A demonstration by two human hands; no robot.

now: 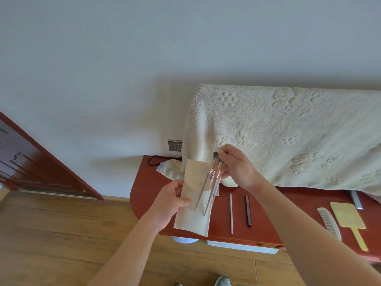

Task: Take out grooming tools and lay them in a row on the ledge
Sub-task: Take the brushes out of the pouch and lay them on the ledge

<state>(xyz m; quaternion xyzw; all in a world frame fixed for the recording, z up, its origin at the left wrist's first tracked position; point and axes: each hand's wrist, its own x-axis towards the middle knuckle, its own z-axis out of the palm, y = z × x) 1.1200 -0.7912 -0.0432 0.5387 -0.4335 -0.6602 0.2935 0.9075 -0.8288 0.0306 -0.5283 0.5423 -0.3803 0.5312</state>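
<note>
Over the ledge's left end: one cream pouch [192, 215], held up off the surface, flap open and pointing up, one snap button showing on its front.
Left hand: one left hand [171, 200] grips the pouch by its left edge, thumb on the front face.
Right hand: one right hand [237, 168] pinches the brushes near their bristle ends, fingers curled round them.
Brushes: at least two brushes [203, 193], one dark head up by the fingers, thin handles slanting down-left across the front of the pouch; a third, pinkish handle may sit between them, too blurred to count.
Ledge: one red ledge [268, 223] with a rounded left end.
Laid out on it: one pale stick [231, 213] and one dark stick [248, 211], side by side and apart, both pointing away from the person.
Further right: one pale comb [328, 222] just beside one yellow hand mirror [348, 216], its handle toward the front edge.
Half hidden: one metal strip [355, 200], its far end under the towel.
Towel: one cream embossed towel [288, 131] draped over something at the back of the ledge.
Wall: one socket [175, 145], with one black cord [152, 161] looped below it.
</note>
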